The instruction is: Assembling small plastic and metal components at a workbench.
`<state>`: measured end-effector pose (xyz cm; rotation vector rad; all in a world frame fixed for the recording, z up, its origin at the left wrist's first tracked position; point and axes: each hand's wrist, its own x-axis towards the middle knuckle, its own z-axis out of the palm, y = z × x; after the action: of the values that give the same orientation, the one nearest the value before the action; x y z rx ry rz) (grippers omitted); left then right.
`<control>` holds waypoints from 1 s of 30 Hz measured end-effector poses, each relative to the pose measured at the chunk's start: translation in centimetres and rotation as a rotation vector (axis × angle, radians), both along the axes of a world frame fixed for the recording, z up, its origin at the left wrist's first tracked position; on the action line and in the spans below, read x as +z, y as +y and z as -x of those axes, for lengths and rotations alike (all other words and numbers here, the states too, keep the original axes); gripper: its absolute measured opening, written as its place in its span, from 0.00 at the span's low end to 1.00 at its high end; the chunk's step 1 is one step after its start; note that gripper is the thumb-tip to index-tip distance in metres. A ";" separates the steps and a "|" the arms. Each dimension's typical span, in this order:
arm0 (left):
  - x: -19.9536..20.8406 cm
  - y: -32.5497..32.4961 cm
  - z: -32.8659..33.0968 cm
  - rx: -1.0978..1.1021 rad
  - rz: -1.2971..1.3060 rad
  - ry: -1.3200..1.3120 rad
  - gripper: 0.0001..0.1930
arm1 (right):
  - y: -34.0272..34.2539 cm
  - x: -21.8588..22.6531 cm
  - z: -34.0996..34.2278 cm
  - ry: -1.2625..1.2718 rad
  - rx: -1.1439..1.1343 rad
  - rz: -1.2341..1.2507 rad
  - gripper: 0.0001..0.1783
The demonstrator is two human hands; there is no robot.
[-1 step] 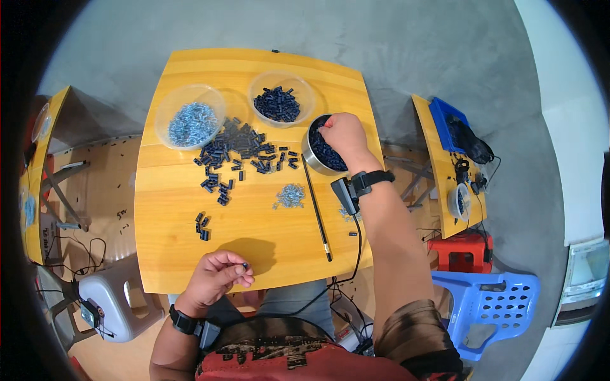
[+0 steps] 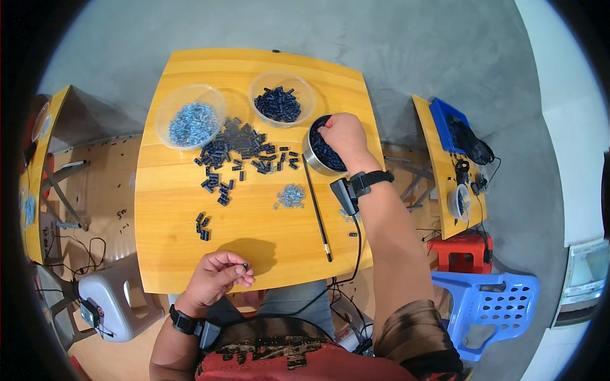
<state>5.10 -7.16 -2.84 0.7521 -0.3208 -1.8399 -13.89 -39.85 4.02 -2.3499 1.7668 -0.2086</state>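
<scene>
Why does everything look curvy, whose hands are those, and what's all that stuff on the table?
Those are a person's own bare hands. The camera is worn on the person's head and looks down; its wide, round view bends straight edges. The left hand pinches a small dark thing, too tiny to name. The right hand reaches into a metal bowl of dark pieces; its grip is hidden. The yellow table also holds a clear bowl of silvery bits, another see-through bowl of dark bits, a loose black pile, a small silvery heap and a thin black stick.
</scene>
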 end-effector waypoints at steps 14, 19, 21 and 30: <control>0.0 0.0 -0.1 -0.020 0.017 0.023 0.06 | -0.3 -0.6 0.2 -0.084 -0.076 -0.090 0.06; 0.2 -0.1 0.1 -0.008 0.001 -0.010 0.05 | -0.2 -1.1 0.0 -0.006 -0.025 0.029 0.08; 0.2 -0.1 0.1 -0.006 -0.001 -0.009 0.05 | -0.5 -1.5 0.1 -0.006 -0.021 0.032 0.07; 0.0 -0.1 -0.1 -0.028 0.011 0.038 0.06 | -0.4 -1.4 1.3 -0.152 -0.022 0.019 0.07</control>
<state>5.20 -7.23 -2.89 0.7073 -0.3178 -1.8747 -15.16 -40.28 2.65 -2.2624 1.7261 -0.3980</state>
